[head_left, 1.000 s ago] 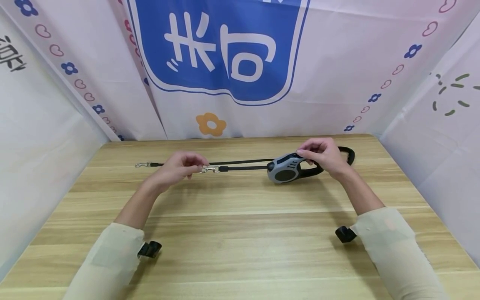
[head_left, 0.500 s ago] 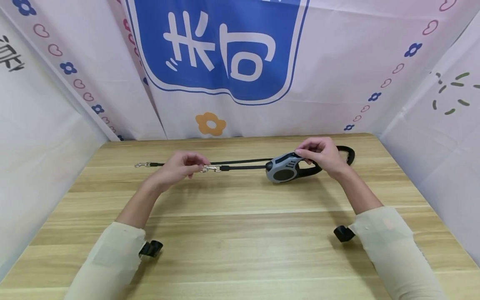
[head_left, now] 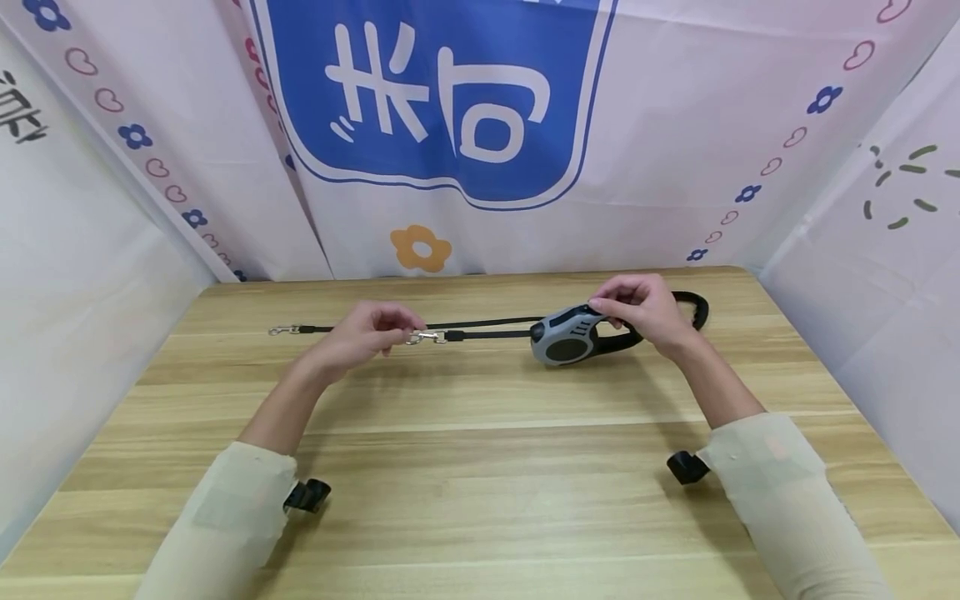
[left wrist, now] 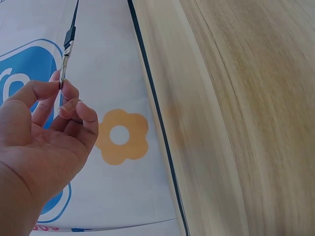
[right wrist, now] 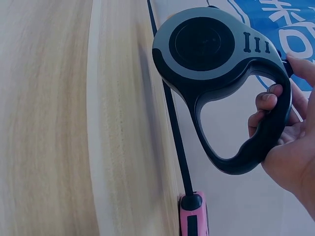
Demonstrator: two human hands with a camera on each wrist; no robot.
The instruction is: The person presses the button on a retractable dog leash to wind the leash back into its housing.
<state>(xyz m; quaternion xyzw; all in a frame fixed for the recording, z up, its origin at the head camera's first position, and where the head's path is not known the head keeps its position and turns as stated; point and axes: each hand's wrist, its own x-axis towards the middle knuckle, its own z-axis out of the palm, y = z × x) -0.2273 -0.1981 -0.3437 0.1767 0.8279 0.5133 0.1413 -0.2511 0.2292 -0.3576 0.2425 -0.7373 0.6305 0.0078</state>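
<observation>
A grey and black retractable dog leash (head_left: 566, 340) is held above the table by my right hand (head_left: 647, 315). In the right wrist view, the fingers curl through the black loop handle (right wrist: 238, 160), and the thumb rests at the black button near its top. My left hand (head_left: 366, 337) pinches the silver snap hook (head_left: 427, 337) between thumb and fingertips; the left wrist view shows the pinch edge-on. A short length of black strap (head_left: 491, 335) runs straight from the hook to the casing.
A second leash lies along the table's (head_left: 480, 500) back edge: its snap hook (head_left: 283, 330) at left, black strap (head_left: 487, 322), and black handle (head_left: 702, 310) at right. Its pink casing (right wrist: 202, 214) shows in the right wrist view. Printed cloth walls (head_left: 675, 150) enclose the back and sides.
My left hand and the pinched hook have moved slightly right, and the casing slightly left, so the strap between them is a little shorter. The leash on the table has not moved.
</observation>
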